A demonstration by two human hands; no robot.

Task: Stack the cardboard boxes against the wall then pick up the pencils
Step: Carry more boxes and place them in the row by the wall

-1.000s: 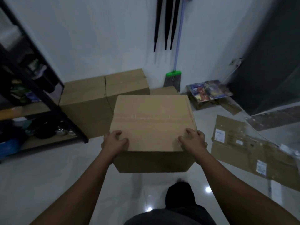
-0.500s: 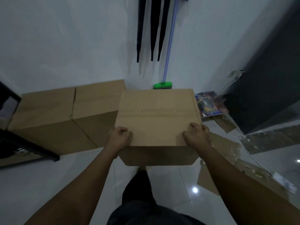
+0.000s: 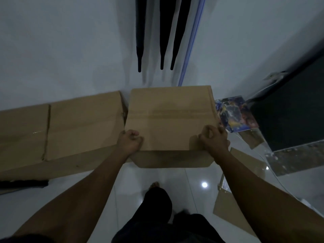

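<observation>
I hold a closed cardboard box (image 3: 171,116) in front of me, close to the white wall (image 3: 70,50). My left hand (image 3: 129,142) grips its near left corner and my right hand (image 3: 213,139) grips its near right corner, fingers curled over the top edge. Just to its left, two cardboard boxes (image 3: 84,127) stand side by side against the wall, their tops about level with the held box. No pencils are in view.
Flattened cardboard sheets (image 3: 233,213) lie on the glossy tiled floor at right. A colourful printed box (image 3: 235,114) sits by the wall next to a dark door (image 3: 294,116). Black poles (image 3: 164,32) and a blue broom handle (image 3: 192,41) hang on the wall above.
I have stepped closer to the wall with the box. The held box now sits right beside the two boxes, and the shelf at left and the green broom head have left the view.
</observation>
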